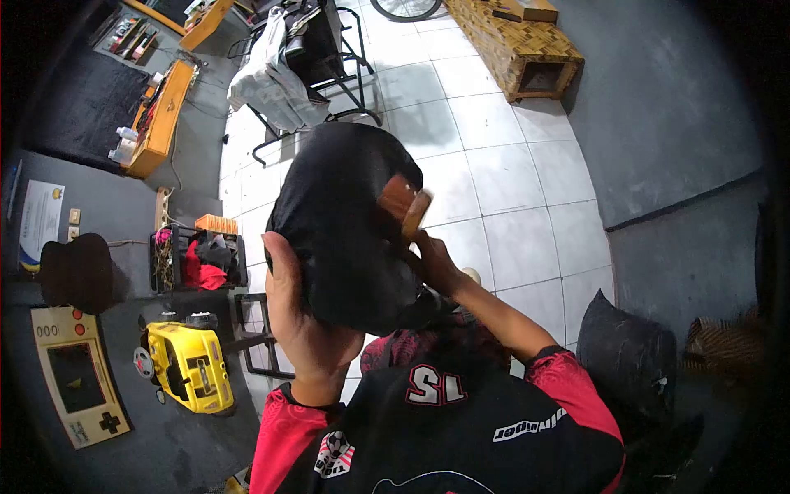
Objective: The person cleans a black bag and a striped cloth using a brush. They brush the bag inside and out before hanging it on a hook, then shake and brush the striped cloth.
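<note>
A black cloth cap (pixel 341 222) with a brown patch fills the middle of the view, above my chest. Its near left side rests in my left hand (pixel 300 317), with the thumb upright along the edge and the other fingers behind it. On the cap's right side, my right hand (pixel 434 262) grips a small wooden-backed brush (pixel 416 216), held against or very near the brown patch. The brush is slightly blurred, and its bristles cannot be made out.
A folding chair (pixel 354 78) with a draped light cloth stands ahead. At left are a black crate (pixel 197 262) of cloths, a yellow toy car (pixel 189 366) and a wooden wall shelf (pixel 160 119). A woven-pattern box (pixel 527 58) is at upper right, a dark cushion (pixel 625 350) at right.
</note>
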A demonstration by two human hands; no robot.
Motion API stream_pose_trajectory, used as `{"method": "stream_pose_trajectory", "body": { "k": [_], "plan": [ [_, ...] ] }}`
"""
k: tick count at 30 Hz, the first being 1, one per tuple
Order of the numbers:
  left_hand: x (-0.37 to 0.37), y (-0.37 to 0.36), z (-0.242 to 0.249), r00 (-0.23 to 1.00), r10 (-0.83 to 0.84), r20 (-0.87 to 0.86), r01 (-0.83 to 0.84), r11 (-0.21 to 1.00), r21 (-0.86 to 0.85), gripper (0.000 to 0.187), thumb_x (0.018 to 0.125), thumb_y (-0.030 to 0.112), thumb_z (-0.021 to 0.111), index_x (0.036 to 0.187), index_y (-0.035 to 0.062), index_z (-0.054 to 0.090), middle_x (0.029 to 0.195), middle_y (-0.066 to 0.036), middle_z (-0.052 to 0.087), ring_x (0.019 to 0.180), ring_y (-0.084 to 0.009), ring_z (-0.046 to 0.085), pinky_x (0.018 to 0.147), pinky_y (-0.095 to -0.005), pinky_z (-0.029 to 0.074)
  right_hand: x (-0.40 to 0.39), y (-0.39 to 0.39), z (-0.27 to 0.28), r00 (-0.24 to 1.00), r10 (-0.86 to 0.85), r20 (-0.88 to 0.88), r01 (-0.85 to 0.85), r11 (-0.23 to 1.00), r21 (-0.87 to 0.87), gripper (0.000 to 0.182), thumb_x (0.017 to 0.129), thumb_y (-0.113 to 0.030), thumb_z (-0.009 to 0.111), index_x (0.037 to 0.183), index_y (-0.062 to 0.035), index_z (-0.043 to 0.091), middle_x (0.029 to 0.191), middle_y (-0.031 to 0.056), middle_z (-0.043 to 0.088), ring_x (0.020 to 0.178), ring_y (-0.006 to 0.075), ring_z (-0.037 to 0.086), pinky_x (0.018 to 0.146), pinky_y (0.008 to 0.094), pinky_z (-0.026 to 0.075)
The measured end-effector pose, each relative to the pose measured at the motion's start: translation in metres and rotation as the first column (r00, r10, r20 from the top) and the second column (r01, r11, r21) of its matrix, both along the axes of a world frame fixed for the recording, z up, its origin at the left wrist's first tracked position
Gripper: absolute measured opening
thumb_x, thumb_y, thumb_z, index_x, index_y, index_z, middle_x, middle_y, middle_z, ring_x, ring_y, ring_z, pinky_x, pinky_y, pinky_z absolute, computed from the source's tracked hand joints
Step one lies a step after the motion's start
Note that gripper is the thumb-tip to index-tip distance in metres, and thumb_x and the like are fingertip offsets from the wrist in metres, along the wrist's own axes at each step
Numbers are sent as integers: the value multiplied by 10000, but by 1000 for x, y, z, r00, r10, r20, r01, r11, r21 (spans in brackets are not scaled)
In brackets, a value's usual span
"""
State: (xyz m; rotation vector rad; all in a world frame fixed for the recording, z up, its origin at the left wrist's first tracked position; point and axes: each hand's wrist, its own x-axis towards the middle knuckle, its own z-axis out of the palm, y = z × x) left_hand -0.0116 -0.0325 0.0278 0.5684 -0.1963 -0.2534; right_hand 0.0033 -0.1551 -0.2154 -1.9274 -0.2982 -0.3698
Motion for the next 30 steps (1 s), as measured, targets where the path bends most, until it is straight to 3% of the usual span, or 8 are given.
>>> {"method": "stream_pose_trajectory", "body": {
  "k": [8, 10, 11, 16, 21, 24, 28, 30],
  "plan": [
    [-8, 18, 13, 967, -72, 243, 108, 984, -138, 598, 882, 210, 537, 1307, -120, 275, 1319, -265, 371, 1191, -301, 446, 1031, -421, 349, 12, -20, -136, 985, -158, -65, 122, 917, -380, 278, 879, -247, 523, 1012, -22, 427, 581, 211, 561, 540, 371, 585, 432, 464, 441],
    [-9, 23, 16, 951, 0, 310, 43, 990, -132, 578, 884, 157, 516, 1314, -125, 252, 1324, -288, 345, 1191, -309, 441, 1010, -417, 371, -14, -29, -169, 815, -355, -458, 35, 819, -573, 300, 901, -312, 458, 993, -26, 460, 626, 205, 592, 611, 418, 595, 547, 491, 477],
    [-10, 25, 16, 938, 57, 341, -17, 993, -120, 532, 899, 128, 463, 1317, -120, 248, 1324, -299, 332, 1189, -317, 441, 986, -418, 394, -25, -38, -191, 729, -311, -610, 30, 905, -425, 321, 902, -311, 442, 943, 0, 512, 694, 233, 609, 696, 438, 598, 630, 497, 481],
    [-6, 35, 18, 941, 165, 296, -130, 982, -134, 413, 956, 95, 261, 1320, -100, 257, 1305, -334, 320, 1130, -381, 476, 872, -477, 484, -52, -50, -229, 713, -230, -662, -117, 893, -436, 407, 910, -344, 425, 836, 31, 565, 737, 249, 605, 747, 431, 586, 646, 479, 461],
    [1, 20, 13, 970, 239, 39, -234, 968, -90, 431, 978, 225, 286, 1253, -90, 392, 1234, -298, 443, 1040, -347, 558, 844, -491, 505, -33, -33, -71, 824, -76, -562, 146, 986, 80, 195, 918, -210, 471, 972, -25, 501, 682, 175, 595, 691, 334, 617, 586, 361, 465],
    [-1, 11, 8, 987, 159, -21, -160, 984, -75, 444, 975, 268, 315, 1236, -74, 428, 1226, -243, 486, 1074, -319, 546, 908, -473, 464, -13, -22, 12, 988, -66, -137, 95, 972, 216, 147, 900, -94, 473, 1022, -14, 464, 775, 164, 582, 671, 265, 595, 596, 335, 465],
    [-2, 3, 5, 1000, 20, -16, -22, 993, -116, 435, 973, 240, 329, 1252, -85, 403, 1249, -247, 463, 1107, -322, 521, 945, -459, 438, 2, -6, 46, 978, 88, 188, -127, 970, 206, 153, 886, -46, 460, 1030, -5, 431, 798, 170, 564, 666, 290, 578, 606, 332, 466],
    [-4, 6, 6, 997, 16, 77, -7, 994, -112, 422, 970, 196, 330, 1273, -95, 364, 1263, -273, 431, 1109, -337, 513, 935, -461, 447, 3, 0, 23, 994, 80, 68, -95, 964, 248, 164, 885, -49, 459, 1037, -3, 417, 776, 183, 553, 678, 324, 572, 614, 350, 467]
  ]
}}
